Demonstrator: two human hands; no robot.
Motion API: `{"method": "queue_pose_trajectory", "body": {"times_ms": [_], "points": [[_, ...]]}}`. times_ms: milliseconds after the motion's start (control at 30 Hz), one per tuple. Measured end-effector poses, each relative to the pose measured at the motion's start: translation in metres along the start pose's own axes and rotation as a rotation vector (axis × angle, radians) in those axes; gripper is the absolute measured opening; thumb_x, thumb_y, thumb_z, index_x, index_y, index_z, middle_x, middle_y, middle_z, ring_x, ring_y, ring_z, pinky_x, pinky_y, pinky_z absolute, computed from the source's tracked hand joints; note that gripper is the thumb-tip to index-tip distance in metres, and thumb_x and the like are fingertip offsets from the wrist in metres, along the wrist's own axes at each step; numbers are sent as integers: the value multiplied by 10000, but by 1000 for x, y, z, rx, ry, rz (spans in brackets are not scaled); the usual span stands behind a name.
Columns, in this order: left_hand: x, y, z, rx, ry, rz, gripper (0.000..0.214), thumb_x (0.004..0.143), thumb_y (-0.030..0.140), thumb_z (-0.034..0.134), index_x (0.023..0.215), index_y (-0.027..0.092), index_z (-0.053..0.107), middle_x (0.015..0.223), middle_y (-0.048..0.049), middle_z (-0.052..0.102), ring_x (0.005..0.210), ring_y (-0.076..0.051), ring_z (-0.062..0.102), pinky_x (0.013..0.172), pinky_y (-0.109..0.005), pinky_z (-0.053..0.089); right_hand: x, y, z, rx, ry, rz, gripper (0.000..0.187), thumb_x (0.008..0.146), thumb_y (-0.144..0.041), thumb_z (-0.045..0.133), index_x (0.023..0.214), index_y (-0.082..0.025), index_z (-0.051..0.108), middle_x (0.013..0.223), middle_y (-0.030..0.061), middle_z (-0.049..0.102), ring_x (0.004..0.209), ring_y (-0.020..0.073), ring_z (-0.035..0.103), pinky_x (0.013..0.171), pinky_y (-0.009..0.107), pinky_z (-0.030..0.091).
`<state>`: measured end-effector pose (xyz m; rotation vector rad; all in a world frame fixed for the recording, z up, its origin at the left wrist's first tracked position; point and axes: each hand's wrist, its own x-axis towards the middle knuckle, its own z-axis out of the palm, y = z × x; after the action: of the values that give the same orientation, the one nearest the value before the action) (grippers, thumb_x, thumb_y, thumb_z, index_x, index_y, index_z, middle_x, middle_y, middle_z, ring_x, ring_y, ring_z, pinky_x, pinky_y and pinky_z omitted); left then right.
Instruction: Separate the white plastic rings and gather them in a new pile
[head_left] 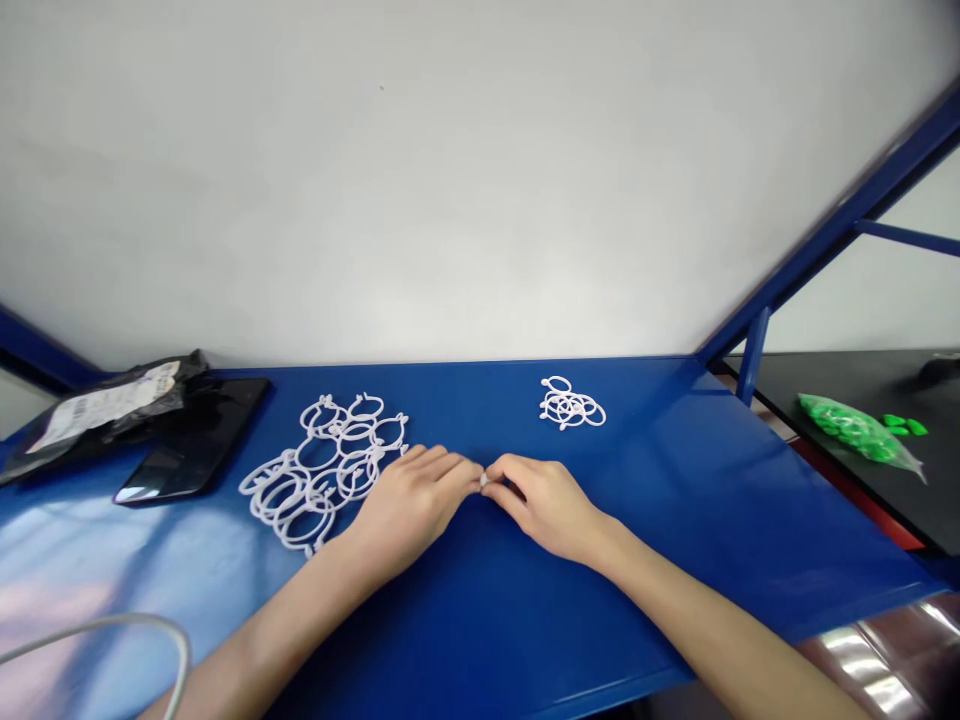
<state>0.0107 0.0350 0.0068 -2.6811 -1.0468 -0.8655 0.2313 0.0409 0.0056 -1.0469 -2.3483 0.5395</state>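
Note:
Over the middle of the blue table, my left hand (421,500) and my right hand (546,503) meet fingertip to fingertip. Both are closed in a pinch on a small white piece (484,482), the same white as the rings nearby; the fingers hide most of it. Left of my left hand lies a spread of white plastic rings (309,500) with small knobbed ends, several of them overlapping and some with a gap. A smaller pile of white rings (571,408) lies beyond my right hand, near the back.
A black plastic package (112,405) with a white label and a dark phone (169,472) lie at the left. A pale cable (112,620) loops at lower left. Right, on a black surface, sits a bag of green pieces (855,430). A blue frame bar (817,245) slants at right.

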Motion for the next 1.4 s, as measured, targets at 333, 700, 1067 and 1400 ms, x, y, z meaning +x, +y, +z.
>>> {"method": "queue_pose_trajectory", "body": {"times_ms": [333, 700, 1067, 1400], "points": [[-11, -56, 1, 478, -150, -527, 336, 979, 366, 543, 784, 169, 733, 801, -122, 741, 917, -364, 625, 772, -452, 445, 6, 46, -46, -614, 265, 390, 151, 996, -277, 611, 1102, -204, 689, 1106, 75, 741, 883, 238, 740, 615, 290, 517], [2, -29, -7, 52, -68, -548, 263, 1004, 337, 435, 880, 198, 621, 899, -72, 693, 779, -238, 643, 710, -355, 460, 3, 11, -14, -276, 127, 159, 318, 1008, -315, 583, 1311, -225, 623, 1271, 102, 664, 1111, 255, 689, 894, 409, 613], [12, 8, -14, -962, -224, -635, 208, 1024, 407, 466, 997, 227, 567, 774, 33, 626, 692, -128, 635, 680, -259, 513, 2, 1, 2, 321, 28, 141, 207, 1058, -340, 494, 1125, -234, 659, 975, 18, 713, 730, 134, 687, 751, 289, 567], [5, 13, 0, -488, 24, -378, 149, 998, 255, 559, 941, 214, 690, 778, 14, 704, 618, -118, 626, 597, -229, 486, 0, -5, -1, 157, 86, 31, 188, 1064, -282, 507, 1034, -221, 682, 936, 10, 736, 830, 139, 694, 755, 247, 528]]}}
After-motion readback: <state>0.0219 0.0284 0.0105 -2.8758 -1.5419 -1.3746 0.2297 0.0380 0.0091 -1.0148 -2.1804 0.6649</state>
